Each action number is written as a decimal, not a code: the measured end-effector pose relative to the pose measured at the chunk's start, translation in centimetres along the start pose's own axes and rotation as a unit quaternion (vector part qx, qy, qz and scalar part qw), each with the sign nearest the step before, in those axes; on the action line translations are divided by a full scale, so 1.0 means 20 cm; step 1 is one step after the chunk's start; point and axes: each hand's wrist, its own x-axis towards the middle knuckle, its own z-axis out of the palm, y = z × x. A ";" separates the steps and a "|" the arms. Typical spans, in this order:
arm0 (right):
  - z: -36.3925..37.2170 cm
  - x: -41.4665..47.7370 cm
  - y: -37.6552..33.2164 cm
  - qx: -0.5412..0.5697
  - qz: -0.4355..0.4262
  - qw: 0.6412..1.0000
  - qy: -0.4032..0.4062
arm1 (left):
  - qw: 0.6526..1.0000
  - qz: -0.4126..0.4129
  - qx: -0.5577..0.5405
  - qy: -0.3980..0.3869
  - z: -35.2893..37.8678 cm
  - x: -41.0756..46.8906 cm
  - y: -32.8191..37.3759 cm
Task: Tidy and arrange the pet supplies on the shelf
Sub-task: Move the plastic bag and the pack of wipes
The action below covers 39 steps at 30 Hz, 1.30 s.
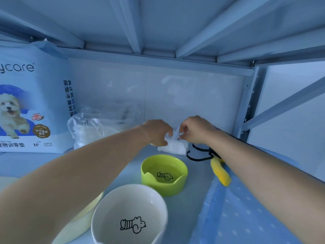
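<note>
Head view. Both hands reached to the back of the shelf (123, 166), meeting on a small white pack (174, 147) with a printed label. Left hand (156, 132) gripped the pack's left end, fingers curled over its top. Right hand (195, 129) pinched the label edge at the pack's upper right. The pack sat at the rear, close to the back wall; whether it rested fully on the shelf or was slightly lifted could not be told.

Just right of the pack lay a black cord (198, 156), with a yellow toy (220, 171) beside it, partly under the right forearm. A green bowl (164, 175) stood just in front of the pack, a white bowl (129, 215) nearer the camera. A clear bag (95, 125) sat to the left, beside a large pad package (31, 97).

Risks, judged: the pinch on the label could tear or peel it if pulled. The right forearm could drag the cord or toy on withdrawal. A dropped pack would likely land in the green bowl.
</note>
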 end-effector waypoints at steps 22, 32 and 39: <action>0.03 0.07 0.20 0.076 0.031 0.997 0.007 | 0.986 -0.040 -0.124 0.105 0.10 0.13 -0.03; 0.03 0.10 0.17 0.252 -0.020 0.965 0.066 | 0.962 -0.094 -0.183 0.182 -0.16 0.09 -0.14; 0.03 0.17 0.14 0.445 0.046 0.894 0.016 | 0.897 -0.149 -0.353 0.221 -0.18 0.05 -0.21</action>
